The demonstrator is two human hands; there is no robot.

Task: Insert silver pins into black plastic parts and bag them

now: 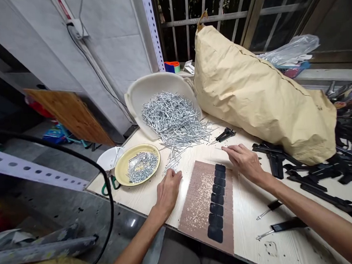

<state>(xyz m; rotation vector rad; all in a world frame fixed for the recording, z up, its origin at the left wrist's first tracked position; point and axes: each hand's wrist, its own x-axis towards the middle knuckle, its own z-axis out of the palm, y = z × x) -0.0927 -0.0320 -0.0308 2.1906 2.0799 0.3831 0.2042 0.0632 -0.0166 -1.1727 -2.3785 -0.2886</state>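
My left hand (pixel 169 190) is closed over the table, fingertips pressed together beside loose metal pins (pixel 173 158); what it holds, if anything, is hidden. My right hand (pixel 242 159) pinches a thin metal pin (pixel 218 148) above the table, near a small black part (pixel 225 134). Between the hands lies a brown board (pixel 196 199) with a row of black square pieces (pixel 217 209). A white basin (pixel 133 98) tipped on its side spills a heap of pins (pixel 173 116). A yellow dish (pixel 121 175) holds small shiny metal pieces (pixel 142 167).
A large tan sack (pixel 258 97) lies across the back. Black parts (pixel 326 185) pile up at the right, with two black-handled pieces (pixel 287 225) near the front right. Green-handled scissors (pixel 105 189) and a white bowl (pixel 106 158) sit at the left table edge.
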